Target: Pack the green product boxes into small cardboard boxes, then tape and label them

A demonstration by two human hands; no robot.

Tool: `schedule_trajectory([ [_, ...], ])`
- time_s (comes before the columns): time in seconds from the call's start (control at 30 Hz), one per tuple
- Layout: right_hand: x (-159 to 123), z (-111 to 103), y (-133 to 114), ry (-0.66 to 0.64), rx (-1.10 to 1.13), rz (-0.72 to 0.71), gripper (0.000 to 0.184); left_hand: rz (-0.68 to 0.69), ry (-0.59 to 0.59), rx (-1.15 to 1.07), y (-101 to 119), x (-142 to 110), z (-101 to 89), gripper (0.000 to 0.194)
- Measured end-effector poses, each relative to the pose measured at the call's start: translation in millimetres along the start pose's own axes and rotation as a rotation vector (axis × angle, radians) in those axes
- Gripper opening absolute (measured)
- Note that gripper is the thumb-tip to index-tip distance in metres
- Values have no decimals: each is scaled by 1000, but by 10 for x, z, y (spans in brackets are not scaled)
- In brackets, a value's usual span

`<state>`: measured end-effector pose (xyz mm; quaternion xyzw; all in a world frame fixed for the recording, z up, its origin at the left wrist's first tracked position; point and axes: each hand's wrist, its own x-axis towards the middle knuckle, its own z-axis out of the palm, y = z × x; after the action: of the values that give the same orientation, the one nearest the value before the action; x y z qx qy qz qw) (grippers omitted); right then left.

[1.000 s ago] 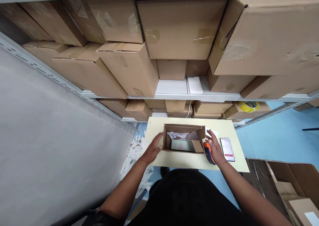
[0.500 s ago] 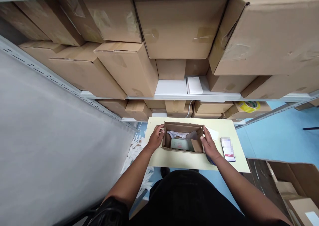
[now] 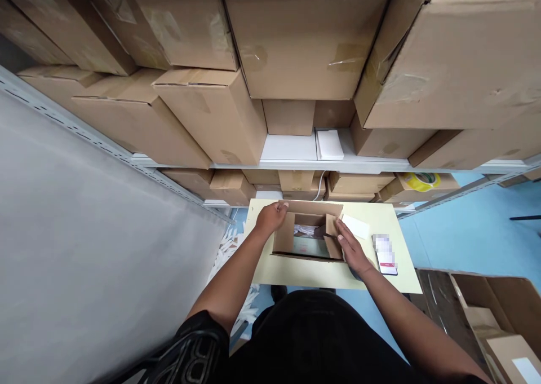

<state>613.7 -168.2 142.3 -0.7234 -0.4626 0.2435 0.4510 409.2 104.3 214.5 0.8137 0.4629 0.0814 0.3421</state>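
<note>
An open cardboard box (image 3: 284, 234) stands on the pale yellow table (image 3: 264, 265) in front of me. Inside it lie a pale green packet (image 3: 310, 247) and crumpled whitish paper (image 3: 306, 230). Both short side flaps lean inward over the opening. My left hand (image 3: 273, 217) pinches the far long flap (image 3: 313, 207) at its left corner. Against the right short flap my right hand (image 3: 351, 250) lies with its fingers stretched out. A dark blue object, partly hidden, sits under my right wrist.
A phone (image 3: 384, 254) and a white sheet (image 3: 355, 226) lie right of the box. Shelves of cardboard boxes (image 3: 308, 45) rise behind the table, with a yellow tape roll (image 3: 422, 181) at right. Paper strips (image 3: 228, 248) litter the floor at left. An open carton (image 3: 499, 294) stands at lower right.
My left hand has moved from the box's left side to the far flap's corner. Both short flaps have folded inward, and my right hand has shifted slightly onto the right one.
</note>
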Motion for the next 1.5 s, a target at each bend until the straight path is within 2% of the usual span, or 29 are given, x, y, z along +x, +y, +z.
schedule_trajectory([
  [0.13, 42, -62, 64, -58, -202, -149, 55, 304, -68, -187, -225, -279, 175, 33],
  [0.23, 67, -150, 117, -144, -431, -283, 54, 517, 15, -104, -504, -467, 236, 27],
  [0.33, 78, -206, 115, -208, -630, -330, 50, 586, 67, 9, -765, -587, 271, 30],
  [0.47, 90, -232, 54, -247, -741, -379, 47, 585, 4, 45, -946, -677, 332, 39],
  [0.57, 29, -288, 38, -158, -705, -385, 47, 549, -6, 24, -960, -708, 354, 40],
  [0.67, -169, -385, 58, -69, -604, -353, 57, 471, 21, -70, -924, -697, 332, 46],
  [0.77, -451, -436, 69, -140, -531, -363, 71, 356, 84, -236, -858, -609, 269, 63],
  [0.87, -647, -357, 35, -215, -502, -335, 72, 286, 90, -338, -759, -469, 186, 79],
  [0.93, -667, -235, -6, -147, -449, -243, 64, 286, 40, -345, -687, -393, 141, 70],
  [1.03, -550, -12, -51, 93, -320, -66, 47, 334, 11, -374, -596, -361, 107, 45],
  [1.13, -393, 180, -35, 248, -212, 65, 43, 359, 40, -432, -545, -408, 96, 41],
  [1.3, -304, 349, 99, 300, -156, 240, 54, 340, 63, -421, -522, -518, 82, 41],
  [1.5, -315, 356, 140, 308, -171, 211, 64, 320, 97, -183, -571, -701, 281, 26],
])
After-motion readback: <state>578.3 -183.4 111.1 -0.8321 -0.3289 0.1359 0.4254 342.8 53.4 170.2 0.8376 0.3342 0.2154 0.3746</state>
